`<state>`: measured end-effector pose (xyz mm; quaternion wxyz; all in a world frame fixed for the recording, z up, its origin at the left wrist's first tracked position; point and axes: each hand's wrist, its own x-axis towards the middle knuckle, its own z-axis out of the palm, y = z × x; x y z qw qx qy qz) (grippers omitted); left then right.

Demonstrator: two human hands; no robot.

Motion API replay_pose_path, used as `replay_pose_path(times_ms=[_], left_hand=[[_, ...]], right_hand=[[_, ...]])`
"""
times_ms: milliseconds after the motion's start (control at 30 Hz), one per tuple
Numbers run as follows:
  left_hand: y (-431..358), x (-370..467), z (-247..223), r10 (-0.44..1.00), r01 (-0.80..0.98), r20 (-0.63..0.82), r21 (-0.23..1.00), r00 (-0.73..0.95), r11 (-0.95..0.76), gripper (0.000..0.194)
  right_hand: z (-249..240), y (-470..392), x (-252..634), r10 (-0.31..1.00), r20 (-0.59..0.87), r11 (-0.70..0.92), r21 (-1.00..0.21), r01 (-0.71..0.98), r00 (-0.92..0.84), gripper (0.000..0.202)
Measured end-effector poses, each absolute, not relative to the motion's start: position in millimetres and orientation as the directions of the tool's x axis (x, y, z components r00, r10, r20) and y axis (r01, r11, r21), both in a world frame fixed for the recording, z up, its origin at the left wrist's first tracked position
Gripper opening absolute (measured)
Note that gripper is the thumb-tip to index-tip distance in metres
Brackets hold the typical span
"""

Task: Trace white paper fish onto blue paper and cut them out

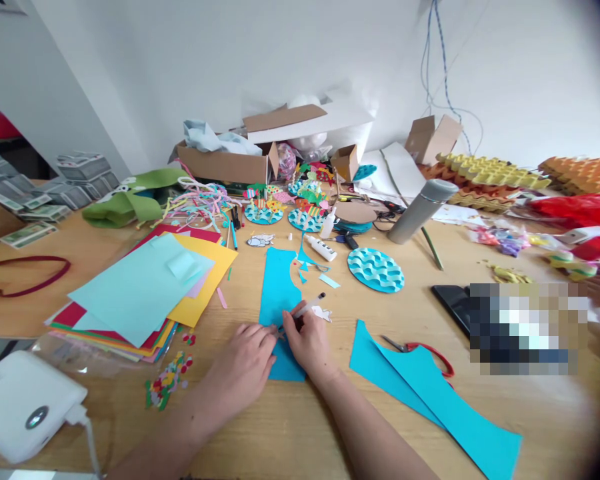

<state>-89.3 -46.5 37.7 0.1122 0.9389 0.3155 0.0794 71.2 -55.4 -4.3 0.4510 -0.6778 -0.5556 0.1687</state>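
Note:
A blue paper piece (280, 283) with a curved cut in its right edge lies on the table in front of me. My right hand (307, 337) is closed around a pen (314, 304), its tip hidden low over the paper. Beside it, my left hand (250, 353) rests on the paper's left part, its fingers together near the pen; what lies under the fingertips is too small to make out. A white fish cutout (323, 313) lies just right of my right hand. Small blue scraps (304, 267) are beyond the paper.
Red-handled scissors (437, 355) lie partly under blue offcuts (460, 407) at the right. Stacked coloured paper (130, 287) is at the left. Further back are a wavy blue disc (376, 270), a glue bottle (321, 248) and a grey flask (420, 212). A person's hand shows at the right edge.

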Motion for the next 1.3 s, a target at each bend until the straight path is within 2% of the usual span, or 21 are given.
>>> replay_pose_path(times_ms=[200, 867, 1300], left_hand=[[-45.2, -88.8, 32.0, 0.586, 0.550, 0.129, 0.232, 0.800, -0.802, 0.033], [-48.3, -82.5, 36.8, 0.601, 0.586, 0.048, 0.174, 0.797, -0.791, 0.032], [-51.3, -79.3, 32.9, 0.613, 0.601, 0.083, 0.135, 0.785, -0.788, 0.032]], right_hand=[[-5.9, -55.4, 71.6, 0.903, 0.280, 0.028, -0.794, 0.607, 0.324, 0.030], [1.8, -53.7, 73.9, 0.932, 0.209, -0.011, -0.801, 0.598, 0.297, 0.028], [4.9, -54.0, 73.1, 0.900, 0.282, 0.017, -0.784, 0.621, 0.332, 0.025]])
